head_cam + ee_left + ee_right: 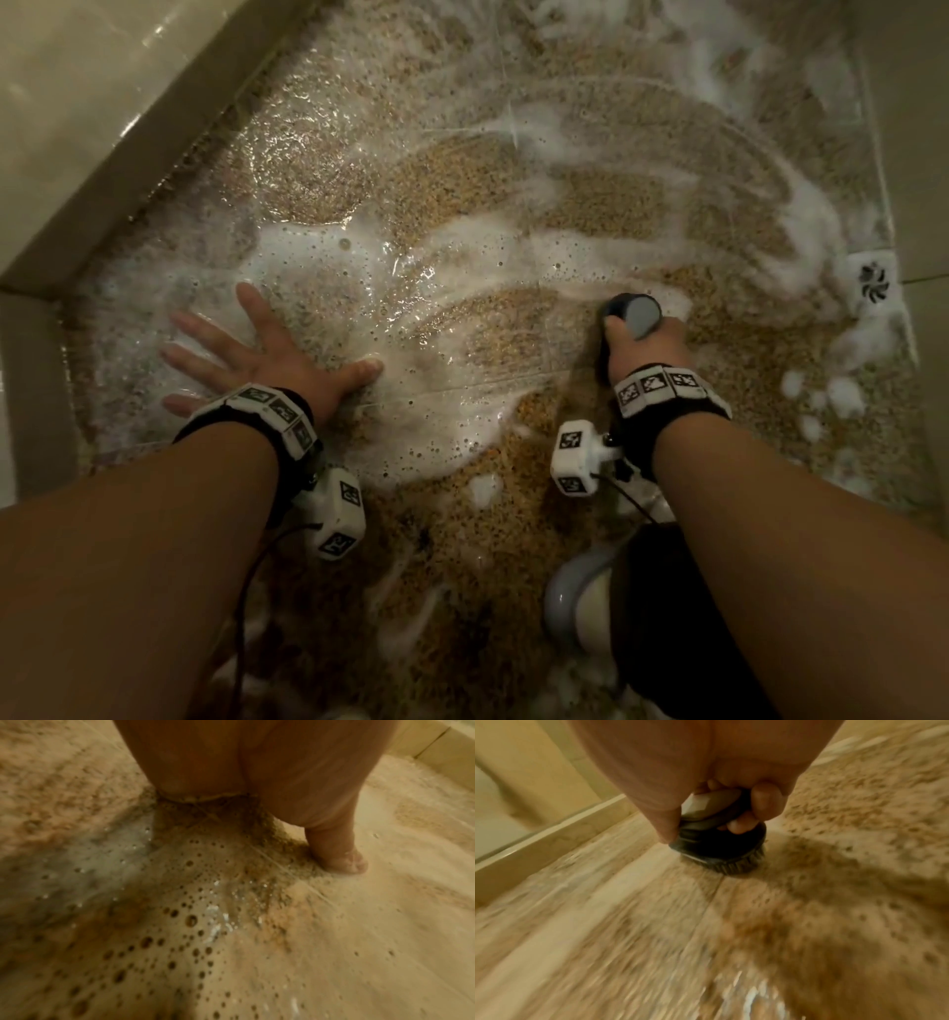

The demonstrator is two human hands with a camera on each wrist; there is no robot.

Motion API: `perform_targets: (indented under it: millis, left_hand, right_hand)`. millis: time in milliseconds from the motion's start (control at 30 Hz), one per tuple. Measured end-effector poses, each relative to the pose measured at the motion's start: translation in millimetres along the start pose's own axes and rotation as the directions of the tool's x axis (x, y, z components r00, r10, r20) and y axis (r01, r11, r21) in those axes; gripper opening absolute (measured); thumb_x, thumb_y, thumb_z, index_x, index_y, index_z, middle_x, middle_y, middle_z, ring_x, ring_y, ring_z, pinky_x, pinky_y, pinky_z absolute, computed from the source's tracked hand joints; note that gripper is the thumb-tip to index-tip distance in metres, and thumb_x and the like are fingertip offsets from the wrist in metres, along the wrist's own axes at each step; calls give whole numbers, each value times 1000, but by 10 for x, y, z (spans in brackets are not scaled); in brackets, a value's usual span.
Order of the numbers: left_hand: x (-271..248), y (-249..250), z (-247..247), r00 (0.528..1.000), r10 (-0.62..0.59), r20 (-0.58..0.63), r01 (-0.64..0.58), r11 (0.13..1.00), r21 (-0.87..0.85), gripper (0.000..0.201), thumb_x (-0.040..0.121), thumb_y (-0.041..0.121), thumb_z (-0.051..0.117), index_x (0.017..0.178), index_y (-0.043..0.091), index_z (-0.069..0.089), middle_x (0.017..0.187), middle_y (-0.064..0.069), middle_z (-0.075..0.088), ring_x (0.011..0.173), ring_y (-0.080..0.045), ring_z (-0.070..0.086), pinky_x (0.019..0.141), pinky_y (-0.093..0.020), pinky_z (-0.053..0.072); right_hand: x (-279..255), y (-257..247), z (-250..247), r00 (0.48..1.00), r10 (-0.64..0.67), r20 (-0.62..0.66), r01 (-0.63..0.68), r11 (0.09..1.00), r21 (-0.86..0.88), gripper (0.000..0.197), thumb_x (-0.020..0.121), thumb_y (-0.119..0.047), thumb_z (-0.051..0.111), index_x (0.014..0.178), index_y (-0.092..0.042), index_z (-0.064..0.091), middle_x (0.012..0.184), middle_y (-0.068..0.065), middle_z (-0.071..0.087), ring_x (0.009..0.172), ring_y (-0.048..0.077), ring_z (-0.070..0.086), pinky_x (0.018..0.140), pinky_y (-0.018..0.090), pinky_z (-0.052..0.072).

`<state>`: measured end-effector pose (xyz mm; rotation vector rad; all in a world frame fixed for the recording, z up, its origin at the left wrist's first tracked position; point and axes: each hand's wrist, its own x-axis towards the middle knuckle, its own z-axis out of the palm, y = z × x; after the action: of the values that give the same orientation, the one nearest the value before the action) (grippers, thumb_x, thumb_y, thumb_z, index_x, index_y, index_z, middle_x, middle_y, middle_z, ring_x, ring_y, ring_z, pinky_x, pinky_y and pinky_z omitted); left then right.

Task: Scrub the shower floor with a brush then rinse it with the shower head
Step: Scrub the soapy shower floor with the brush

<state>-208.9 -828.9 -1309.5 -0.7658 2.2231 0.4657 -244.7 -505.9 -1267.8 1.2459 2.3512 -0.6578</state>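
Note:
The speckled tan shower floor (462, 169) is wet and streaked with white foam. My right hand (644, 349) grips a round dark brush (634, 313) by its grey knob. In the right wrist view the fingers curl round the brush (721, 845), and its bristles press on the floor (654, 923). My left hand (257, 349) lies flat with fingers spread on the foamy floor at the left. In the left wrist view the left hand (282, 780) has its thumb tip on the bubbly floor (205, 923). No shower head is in view.
A white square drain (873, 280) sits at the right edge of the floor. A beige tiled curb (118, 169) borders the floor on the left. My knee and a grey-white shoe (580, 601) are at the bottom right.

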Motion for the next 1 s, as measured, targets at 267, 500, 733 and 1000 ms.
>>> perform_targets:
  millis: [267, 500, 733, 1000]
  left_hand:
    - [12, 9, 19, 1000, -12, -20, 13, 1000, 10, 158, 42, 104, 57, 146, 40, -43, 157, -18, -47, 149, -49, -32, 113, -79, -3]
    - [39, -22, 25, 1000, 6, -4, -6, 1000, -1, 157, 40, 106, 54, 141, 42, -48, 154, -17, -51, 148, -50, -34, 111, -80, -5]
    - [14, -26, 5, 1000, 15, 6, -15, 1000, -9, 157, 38, 106, 51, 143, 42, -46, 155, -17, -50, 147, -50, -34, 112, -80, -4]
    - [37, -27, 26, 1000, 7, -16, -7, 1000, -5, 158, 35, 108, 47, 143, 41, -46, 155, -18, -49, 148, -51, -33, 112, -81, -3]
  right_hand:
    - [-1030, -261, 887, 783, -487, 386, 562, 820, -105, 43, 93, -45, 64, 124, -22, 46, 115, -1, 58, 88, 19, 62, 66, 29, 54]
    - [-192, -46, 174, 960, -248, 131, 256, 965, -53, 48, 97, -42, 60, 133, -15, 43, 110, 7, 57, 81, 23, 51, 56, 25, 39]
    - [-136, -213, 207, 988, -137, 66, 140, 989, -39, 54, 99, -39, 57, 141, -12, 37, 103, 6, 59, 68, 18, 50, 46, 22, 35]
    - [-499, -555, 672, 854, -432, 291, 466, 883, -57, 40, 94, -40, 61, 124, -20, 44, 102, -1, 58, 75, 13, 57, 53, 23, 47]
